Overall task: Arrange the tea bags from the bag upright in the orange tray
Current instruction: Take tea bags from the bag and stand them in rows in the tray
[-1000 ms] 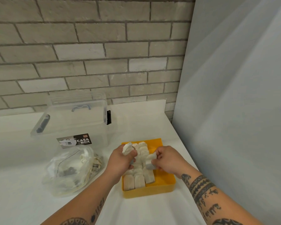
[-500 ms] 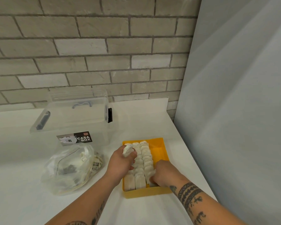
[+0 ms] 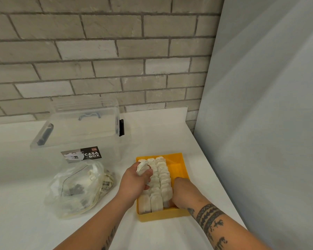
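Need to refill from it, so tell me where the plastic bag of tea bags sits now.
In the head view, the plastic bag lies on the table left of the orange tray, just in front of the clear storage box.

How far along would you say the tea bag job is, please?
Done: three rows of upright tea bags fill the left of the tray. In hand: the left hand grips a bunch more; the right hand is down beside the third row, fingers hidden. Left: the tray's right strip is bare, and the bag holds more.
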